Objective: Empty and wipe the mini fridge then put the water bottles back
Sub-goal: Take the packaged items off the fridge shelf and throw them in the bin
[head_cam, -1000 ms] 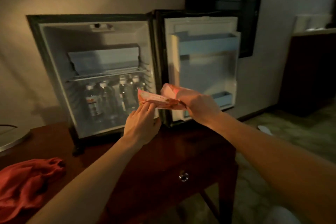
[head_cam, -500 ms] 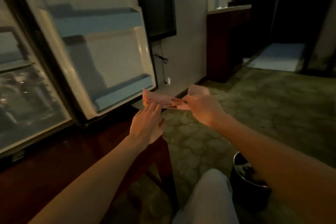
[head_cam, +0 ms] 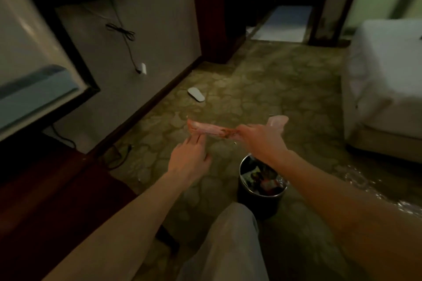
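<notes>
— Head view: right hand point(head_cam: 258, 138) grips a pink wrapper point(head_cam: 206, 130); left hand point(head_cam: 189, 159), fingers straight, touches its left end, above the bin point(head_cam: 260, 196) near right.
— And the fridge?
— Only its open door point(head_cam: 34, 70) shows, far left. Wiping and restocking bottles likely remain.

wrapper point(head_cam: 209, 130): thin glossy plastic | bin point(head_cam: 260, 201): dark shiny metal | table point(head_cam: 45, 189): polished wood
</notes>
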Available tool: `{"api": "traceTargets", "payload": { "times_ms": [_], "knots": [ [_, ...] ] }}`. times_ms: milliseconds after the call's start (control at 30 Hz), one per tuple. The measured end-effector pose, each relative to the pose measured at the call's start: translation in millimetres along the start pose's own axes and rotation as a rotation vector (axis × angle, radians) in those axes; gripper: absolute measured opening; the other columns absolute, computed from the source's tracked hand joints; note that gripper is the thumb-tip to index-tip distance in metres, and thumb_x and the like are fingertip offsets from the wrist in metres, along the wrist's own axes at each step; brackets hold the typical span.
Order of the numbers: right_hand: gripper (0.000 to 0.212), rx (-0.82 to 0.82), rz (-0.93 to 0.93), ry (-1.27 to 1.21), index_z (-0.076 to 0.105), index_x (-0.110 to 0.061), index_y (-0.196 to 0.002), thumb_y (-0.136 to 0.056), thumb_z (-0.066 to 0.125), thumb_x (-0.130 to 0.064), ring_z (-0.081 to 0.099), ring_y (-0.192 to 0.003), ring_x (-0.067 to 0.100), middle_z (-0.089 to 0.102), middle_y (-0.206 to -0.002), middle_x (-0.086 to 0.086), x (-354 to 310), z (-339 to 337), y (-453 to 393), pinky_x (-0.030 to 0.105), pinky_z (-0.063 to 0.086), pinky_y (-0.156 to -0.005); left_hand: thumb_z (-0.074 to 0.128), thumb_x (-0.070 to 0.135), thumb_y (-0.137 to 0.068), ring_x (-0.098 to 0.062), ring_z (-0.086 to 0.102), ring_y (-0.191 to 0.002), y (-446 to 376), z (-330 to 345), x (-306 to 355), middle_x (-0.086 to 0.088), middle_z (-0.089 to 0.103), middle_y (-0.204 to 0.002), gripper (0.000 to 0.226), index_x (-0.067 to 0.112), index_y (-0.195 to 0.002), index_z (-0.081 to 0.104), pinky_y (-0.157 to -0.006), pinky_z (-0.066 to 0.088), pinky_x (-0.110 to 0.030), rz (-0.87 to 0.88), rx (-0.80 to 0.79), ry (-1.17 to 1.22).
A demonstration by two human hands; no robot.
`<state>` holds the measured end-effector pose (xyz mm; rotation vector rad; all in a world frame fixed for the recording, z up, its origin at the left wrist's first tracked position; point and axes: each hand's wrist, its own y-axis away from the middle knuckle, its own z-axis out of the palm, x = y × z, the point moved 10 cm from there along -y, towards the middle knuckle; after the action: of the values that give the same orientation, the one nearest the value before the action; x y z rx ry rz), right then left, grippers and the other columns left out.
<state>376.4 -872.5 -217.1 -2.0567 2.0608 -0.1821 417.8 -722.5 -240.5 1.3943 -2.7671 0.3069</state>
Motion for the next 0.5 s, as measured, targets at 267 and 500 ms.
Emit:
{"api": "traceTargets", "payload": {
  "times_ms": [267, 500],
  "knots": [
    [0.024, -0.169, 0.186, -0.017, 0.058, -0.024, -0.111, -0.091, 0.053, -0.011, 0.063, -0.092, 0.019, 0.067, -0.101, -0.003, 100.6, 113.1, 15.5, 0.037, 0.052, -0.077, 0.054, 0.038, -0.089, -0.019, 0.051, -0.122, -46.9, 127.7, 44.0, 0.003, 0.047, -0.141, 0.057, 0.022, -0.141, 0.037, -0.095, 0.049, -0.039, 0.086, -0.160, 0.064],
    [0.040, -0.349, 0.275, -0.056, 0.053, -0.026, -0.122, -0.085, 0.068, -0.023, 0.064, -0.096, 0.015, 0.067, -0.108, -0.004, 147.7, 234.9, 28.7, 0.036, 0.055, -0.078, 0.053, 0.038, -0.095, -0.014, 0.043, -0.133, -77.2, 227.4, 56.9, 0.002, 0.038, -0.151, 0.057, 0.021, -0.147, 0.035, -0.104, 0.045, -0.037, 0.125, -0.277, 0.132]
  ]
}}
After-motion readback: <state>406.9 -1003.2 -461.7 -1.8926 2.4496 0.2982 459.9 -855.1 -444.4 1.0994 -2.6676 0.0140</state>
